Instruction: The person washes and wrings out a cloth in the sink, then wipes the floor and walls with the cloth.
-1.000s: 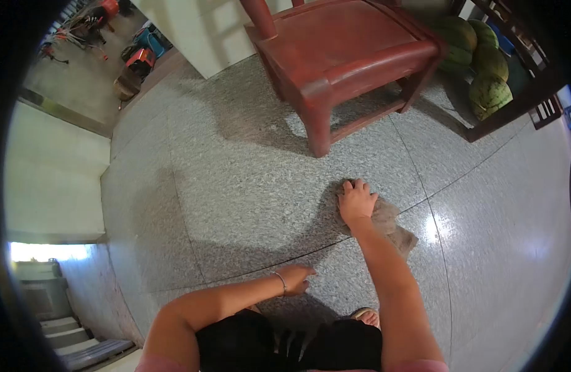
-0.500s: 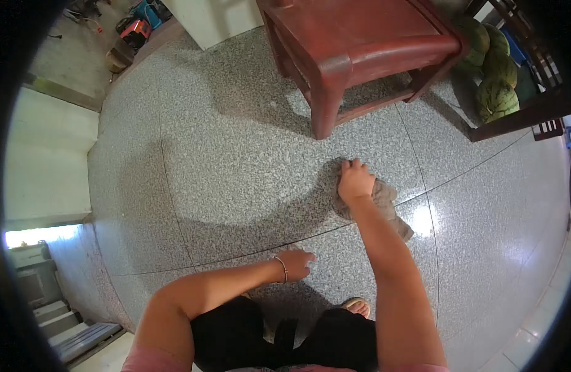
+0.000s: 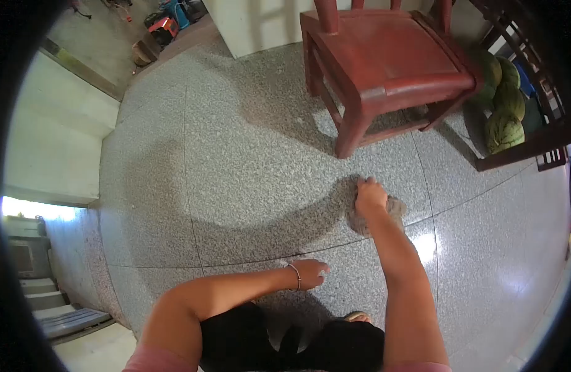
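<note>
My right hand (image 3: 371,197) presses a grey-brown cloth (image 3: 395,211) against the speckled floor (image 3: 267,173), its fingers curled over the bunched fabric. Part of the cloth is hidden under the hand and forearm. Nearer my body, my left hand (image 3: 310,274) hovers low over the floor, with a bracelet (image 3: 296,277) at the wrist. Its fingers are loosely bent and slightly apart, and I see nothing held in them. Beyond the cloth stands a red chair (image 3: 397,59), one front leg a short way from my right hand.
Several watermelons (image 3: 505,102) lie on the floor to the right of the chair, beside dark wooden furniture (image 3: 514,154). A pale cabinet or wall panel (image 3: 56,142) borders the left side. Red and blue equipment (image 3: 164,28) sits at the far left. My sandalled foot (image 3: 358,317) shows below.
The view has shifted, so the chair and floor appear lower and further right. The cloth's trailing end, spread out past my wrist before, is now bunched closer to my right hand.
</note>
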A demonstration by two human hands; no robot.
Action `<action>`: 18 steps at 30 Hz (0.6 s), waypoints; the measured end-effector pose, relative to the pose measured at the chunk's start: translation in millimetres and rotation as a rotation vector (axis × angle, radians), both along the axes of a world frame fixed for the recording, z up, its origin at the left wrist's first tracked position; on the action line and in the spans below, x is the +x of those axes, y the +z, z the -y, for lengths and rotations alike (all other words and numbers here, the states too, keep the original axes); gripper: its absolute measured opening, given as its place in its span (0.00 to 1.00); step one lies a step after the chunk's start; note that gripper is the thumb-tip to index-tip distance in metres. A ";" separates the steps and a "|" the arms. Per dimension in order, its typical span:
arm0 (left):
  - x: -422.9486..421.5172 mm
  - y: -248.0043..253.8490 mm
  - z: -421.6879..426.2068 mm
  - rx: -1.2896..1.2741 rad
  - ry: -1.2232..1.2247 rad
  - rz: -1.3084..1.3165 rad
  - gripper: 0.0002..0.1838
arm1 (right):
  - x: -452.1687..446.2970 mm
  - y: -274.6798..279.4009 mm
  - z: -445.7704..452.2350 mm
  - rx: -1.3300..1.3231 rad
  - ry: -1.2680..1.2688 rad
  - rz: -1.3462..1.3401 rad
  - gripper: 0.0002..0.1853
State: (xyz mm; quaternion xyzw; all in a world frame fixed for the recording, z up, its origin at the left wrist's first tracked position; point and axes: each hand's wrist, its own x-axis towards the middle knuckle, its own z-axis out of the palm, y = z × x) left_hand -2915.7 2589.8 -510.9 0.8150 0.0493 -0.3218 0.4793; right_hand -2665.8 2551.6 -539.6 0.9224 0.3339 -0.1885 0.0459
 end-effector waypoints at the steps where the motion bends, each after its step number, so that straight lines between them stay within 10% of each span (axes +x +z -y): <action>1: 4.0 0.5 -2.5 0.007 0.006 0.011 0.23 | -5.5 0.2 2.2 -0.060 0.100 -0.015 0.14; 18: -1.3 1.7 0.6 0.103 -0.088 -0.198 0.22 | -24.8 -1.6 0.2 0.006 0.022 0.060 0.12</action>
